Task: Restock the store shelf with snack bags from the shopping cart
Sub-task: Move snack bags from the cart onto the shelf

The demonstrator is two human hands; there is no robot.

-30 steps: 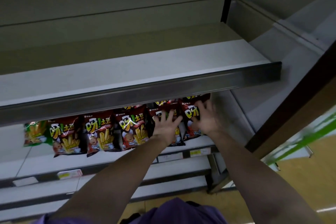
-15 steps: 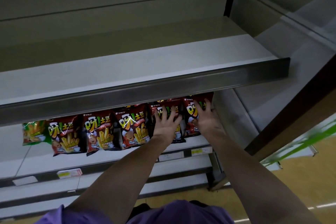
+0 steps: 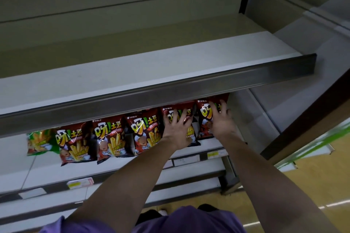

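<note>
Five dark red snack bags (image 3: 111,139), glossy and printed with yellow fries and bold yellow-white lettering, stood upright in a row on the lower shelf (image 3: 47,172), with one green bag (image 3: 38,143) at their left end. The left hand (image 3: 177,128) pressed spread, straight fingers flat against the fourth bag, and the right hand (image 3: 220,119) lay likewise open on the fifth, neither grasping. Above them ran the upper shelf (image 3: 151,66) with its metal front rail.

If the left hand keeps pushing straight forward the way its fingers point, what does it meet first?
The left hand already lies spread on a red snack bag; pushing on would press that bag toward the shelf's back, which the shelf above hides, so depth is unclear.
</note>
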